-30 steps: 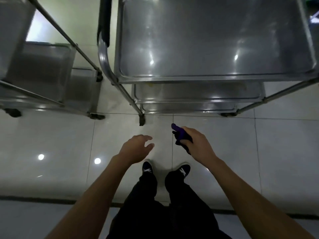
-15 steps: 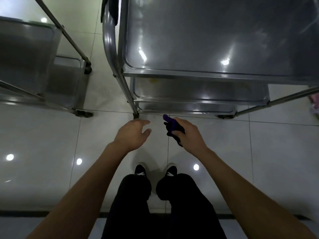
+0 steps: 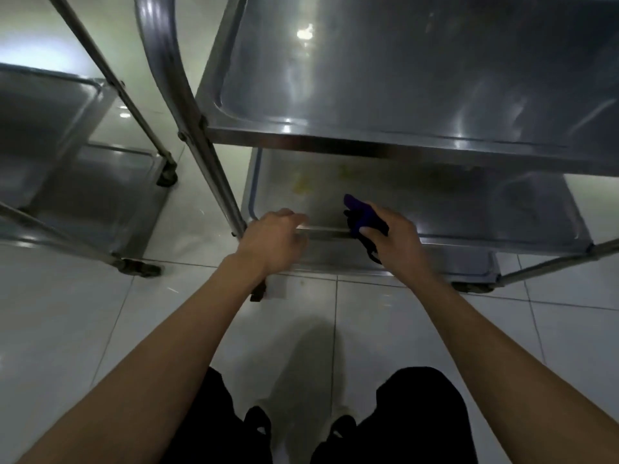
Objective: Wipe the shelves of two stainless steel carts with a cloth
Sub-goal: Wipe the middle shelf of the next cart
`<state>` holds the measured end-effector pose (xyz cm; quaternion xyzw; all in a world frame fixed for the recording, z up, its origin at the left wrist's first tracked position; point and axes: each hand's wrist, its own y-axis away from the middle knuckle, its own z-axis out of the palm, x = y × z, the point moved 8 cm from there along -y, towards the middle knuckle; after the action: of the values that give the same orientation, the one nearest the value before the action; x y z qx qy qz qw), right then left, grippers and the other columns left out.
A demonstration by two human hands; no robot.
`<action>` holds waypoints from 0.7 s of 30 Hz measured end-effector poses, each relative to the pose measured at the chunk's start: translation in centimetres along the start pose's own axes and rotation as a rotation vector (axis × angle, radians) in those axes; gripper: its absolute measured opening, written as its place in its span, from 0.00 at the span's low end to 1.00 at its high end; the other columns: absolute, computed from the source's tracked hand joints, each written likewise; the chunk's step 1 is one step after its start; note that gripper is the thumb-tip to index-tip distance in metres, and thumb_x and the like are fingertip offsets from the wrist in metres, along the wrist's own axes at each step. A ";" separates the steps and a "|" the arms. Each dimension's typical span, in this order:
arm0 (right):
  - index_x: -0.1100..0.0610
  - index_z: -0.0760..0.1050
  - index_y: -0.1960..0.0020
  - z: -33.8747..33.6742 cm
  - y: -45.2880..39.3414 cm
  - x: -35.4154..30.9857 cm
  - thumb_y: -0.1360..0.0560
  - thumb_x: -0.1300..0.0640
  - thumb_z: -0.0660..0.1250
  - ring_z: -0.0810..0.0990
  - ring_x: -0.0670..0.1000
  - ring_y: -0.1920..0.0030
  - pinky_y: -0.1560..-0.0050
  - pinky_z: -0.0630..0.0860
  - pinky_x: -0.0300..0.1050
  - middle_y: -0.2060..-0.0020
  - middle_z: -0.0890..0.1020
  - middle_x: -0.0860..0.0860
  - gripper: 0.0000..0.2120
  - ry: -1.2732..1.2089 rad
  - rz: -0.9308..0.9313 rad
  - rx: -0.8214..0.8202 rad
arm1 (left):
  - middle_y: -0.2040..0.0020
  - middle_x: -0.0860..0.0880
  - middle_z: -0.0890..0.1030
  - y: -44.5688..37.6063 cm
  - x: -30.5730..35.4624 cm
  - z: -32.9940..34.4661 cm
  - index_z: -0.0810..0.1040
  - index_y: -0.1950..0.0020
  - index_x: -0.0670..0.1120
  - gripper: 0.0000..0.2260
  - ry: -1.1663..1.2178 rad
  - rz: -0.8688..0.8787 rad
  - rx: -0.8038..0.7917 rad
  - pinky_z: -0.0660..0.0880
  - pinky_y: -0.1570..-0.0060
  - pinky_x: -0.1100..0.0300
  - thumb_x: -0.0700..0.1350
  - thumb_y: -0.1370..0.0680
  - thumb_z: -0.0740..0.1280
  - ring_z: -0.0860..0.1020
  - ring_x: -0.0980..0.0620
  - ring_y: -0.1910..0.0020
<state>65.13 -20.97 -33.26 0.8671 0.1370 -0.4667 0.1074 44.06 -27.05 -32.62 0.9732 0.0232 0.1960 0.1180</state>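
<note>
The nearer stainless steel cart (image 3: 214, 135) fills the upper right, with a shiny top shelf (image 3: 402, 78) and a middle shelf (image 3: 452, 202) below it. Yellowish stains (image 3: 301, 186) mark the middle shelf's left part. My right hand (image 3: 400, 241) is closed on a dark purple cloth (image 3: 363, 216), held just above the middle shelf's front rim. My left hand (image 3: 271, 239) is at that rim's left corner, beside the cart's post, with fingers curled over the edge. A second steel cart (image 3: 83, 182) stands at the left.
Both carts stand on castors on a glossy white tiled floor (image 3: 435, 329). A narrow gap of floor separates the carts. My legs in black trousers and dark shoes (image 3: 258, 426) are at the bottom, close to the nearer cart.
I have bent down and closer to the nearer cart. Both hands moved forward from above the floor to the middle shelf's front rim; the left hand's fingers closed on the edge.
</note>
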 end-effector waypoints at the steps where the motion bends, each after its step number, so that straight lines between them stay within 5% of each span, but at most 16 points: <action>1: 0.52 0.72 0.27 0.3 -0.9 1.3 0.21 0.62 0.68 0.77 0.43 0.41 0.45 0.67 0.22 0.40 0.80 0.47 0.23 0.007 -0.002 0.023 | 0.36 0.47 0.78 -0.9 -0.3 1.3 0.75 0.30 0.52 0.18 -0.046 -0.008 -0.017 0.77 0.43 0.46 0.51 0.19 0.61 0.77 0.44 0.40; 6: 0.56 0.73 0.28 1.9 -4.3 6.0 0.22 0.63 0.69 0.74 0.52 0.35 0.33 0.69 0.41 0.35 0.77 0.52 0.23 0.142 -0.153 0.186 | 0.47 0.49 0.78 -3.7 -2.4 6.2 0.78 0.40 0.51 0.13 -0.245 0.017 0.113 0.77 0.48 0.45 0.51 0.20 0.59 0.79 0.44 0.48; 10: 0.54 0.69 0.25 5.1 -5.5 9.0 0.21 0.53 0.69 0.66 0.54 0.27 0.26 0.63 0.52 0.27 0.71 0.52 0.26 0.346 -0.169 -0.014 | 0.44 0.50 0.78 -4.3 -4.1 8.9 0.79 0.39 0.53 0.14 -0.258 0.046 0.185 0.77 0.46 0.42 0.54 0.20 0.59 0.78 0.45 0.45; 12: 0.50 0.66 0.23 6.9 -5.7 10.1 0.17 0.45 0.60 0.56 0.51 0.21 0.22 0.52 0.58 0.22 0.63 0.49 0.24 0.496 -0.151 -0.099 | 0.38 0.49 0.77 -4.3 -4.6 9.7 0.77 0.35 0.53 0.16 -0.285 0.044 0.211 0.76 0.43 0.41 0.55 0.19 0.60 0.75 0.43 0.40; 15: 0.46 0.63 0.22 7.9 -5.7 10.3 0.14 0.44 0.47 0.47 0.47 0.20 0.22 0.42 0.59 0.20 0.56 0.46 0.23 0.587 -0.126 -0.046 | 0.36 0.49 0.77 -4.0 -4.7 9.8 0.77 0.34 0.51 0.17 -0.284 0.046 0.248 0.75 0.43 0.42 0.55 0.19 0.60 0.74 0.43 0.39; 21: 0.48 0.45 0.18 8.9 -6.6 10.8 0.15 0.45 0.41 0.38 0.52 0.20 0.22 0.39 0.61 0.19 0.42 0.49 0.26 0.761 -0.058 -0.017 | 0.42 0.48 0.79 -4.4 -6.1 7.9 0.81 0.40 0.51 0.15 -0.248 0.023 0.356 0.74 0.46 0.45 0.54 0.19 0.60 0.75 0.43 0.42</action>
<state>61.63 -16.05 -47.51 0.9732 0.1956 -0.1133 0.0429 41.47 -25.05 -43.03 0.9955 0.0317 0.0690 -0.0561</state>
